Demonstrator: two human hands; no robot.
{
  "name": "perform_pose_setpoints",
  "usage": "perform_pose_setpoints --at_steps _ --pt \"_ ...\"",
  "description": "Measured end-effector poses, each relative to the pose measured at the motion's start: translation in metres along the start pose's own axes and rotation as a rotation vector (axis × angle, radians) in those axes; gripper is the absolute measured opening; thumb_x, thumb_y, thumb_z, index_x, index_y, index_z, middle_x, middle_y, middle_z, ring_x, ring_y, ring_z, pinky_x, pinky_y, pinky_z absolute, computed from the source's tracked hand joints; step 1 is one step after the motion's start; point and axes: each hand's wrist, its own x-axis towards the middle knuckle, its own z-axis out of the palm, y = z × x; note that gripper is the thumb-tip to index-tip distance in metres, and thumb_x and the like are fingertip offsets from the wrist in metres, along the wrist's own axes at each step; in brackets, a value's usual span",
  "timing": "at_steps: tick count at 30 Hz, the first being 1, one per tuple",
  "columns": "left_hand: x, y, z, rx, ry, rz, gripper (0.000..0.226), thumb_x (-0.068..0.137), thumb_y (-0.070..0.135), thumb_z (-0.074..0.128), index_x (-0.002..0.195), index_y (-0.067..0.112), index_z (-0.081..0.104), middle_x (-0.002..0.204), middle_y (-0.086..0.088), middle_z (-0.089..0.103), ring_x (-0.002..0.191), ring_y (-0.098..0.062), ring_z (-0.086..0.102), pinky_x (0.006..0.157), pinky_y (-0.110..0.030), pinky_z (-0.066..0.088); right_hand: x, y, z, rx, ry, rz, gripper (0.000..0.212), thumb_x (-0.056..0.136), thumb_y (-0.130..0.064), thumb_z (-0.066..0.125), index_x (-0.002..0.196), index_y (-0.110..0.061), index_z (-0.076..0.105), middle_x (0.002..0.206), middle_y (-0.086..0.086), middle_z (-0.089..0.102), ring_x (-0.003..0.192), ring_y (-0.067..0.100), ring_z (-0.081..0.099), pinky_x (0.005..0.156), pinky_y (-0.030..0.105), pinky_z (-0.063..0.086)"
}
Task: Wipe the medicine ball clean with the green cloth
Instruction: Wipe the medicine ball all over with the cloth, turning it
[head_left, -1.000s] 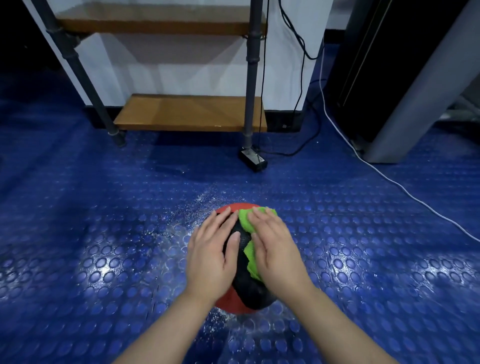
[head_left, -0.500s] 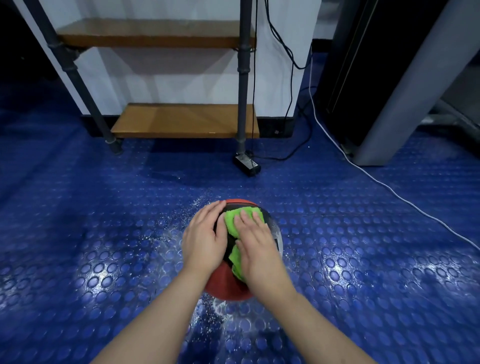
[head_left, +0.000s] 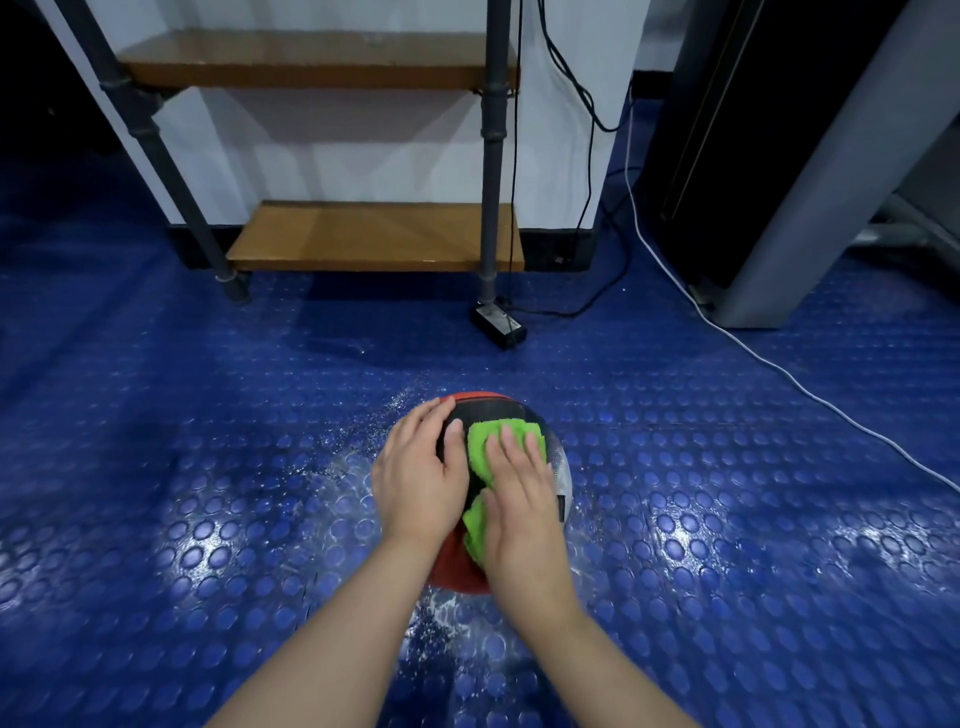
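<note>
**Both hands on the medicine ball, green cloth under the right palm**

The right hand (head_left: 519, 499) lies flat with its fingers stretched out and close together, pressing the green cloth (head_left: 480, 441) against the top of the medicine ball (head_left: 483, 410). It does not pinch the cloth; the palm and fingers cover it, and bright green folds show past the fingertips and along the thumb side of the hand. The left hand (head_left: 418, 473) is spread open and cupped against the left side of the ball, its thumb lying on the black panel just beside the cloth. The two hands sit side by side, nearly touching, with both bare forearms reaching in from the bottom edge of the view.

The ball is black on top with red at its far rim and at its near lower side, and a pale shiny patch on its right. It rests on the blue studded floor (head_left: 208, 467), in the lower middle of the view. The floor around the ball glistens and is flecked with white specks.

Farther off, a shelf unit (head_left: 374, 236) with wooden boards and grey pipe legs stands against a white wall. A small black box (head_left: 498, 326) lies at the foot of its right leg, with black cables (head_left: 589, 156) hanging behind. A white cable (head_left: 779, 369) runs across the floor at right, past a dark cabinet (head_left: 810, 182) with a grey edge.
</note>
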Motion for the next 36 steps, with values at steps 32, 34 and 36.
perform_pose_setpoints --at_steps 32,34,36 --pt "-0.003 -0.039 -0.016 -0.288 0.140 -0.236 0.050 0.093 0.042 0.032 0.128 0.022 0.061 0.133 0.006 0.056 0.124 -0.015 0.050 0.104 -0.033 0.038 -0.020 0.009 0.030 0.111 -0.016 -0.069 0.053 0.099 -0.013 0.038 0.149 -0.023 0.025 0.158 -0.007 0.021 0.148 0.016 0.007 0.119 0.039 0.010" --pt "-0.006 -0.043 -0.018 -0.337 0.140 -0.210 0.047 0.094 0.041 0.035 0.127 0.021 0.062 0.131 0.007 0.056 0.124 -0.011 0.050 0.107 -0.034 0.038 -0.023 0.023 0.026 0.099 -0.028 -0.170 0.057 0.099 -0.014 0.038 0.150 -0.030 0.020 0.158 -0.011 0.019 0.148 0.020 0.010 0.119 0.041 0.012" --pt "-0.008 -0.042 -0.015 -0.347 0.153 -0.203 0.045 0.094 0.042 0.037 0.126 0.022 0.062 0.129 0.010 0.057 0.123 -0.011 0.050 0.105 -0.032 0.038 -0.020 0.029 0.023 0.112 -0.006 -0.149 0.054 0.099 -0.018 0.035 0.150 -0.028 0.020 0.157 -0.012 0.018 0.147 0.019 0.012 0.119 0.038 0.012"
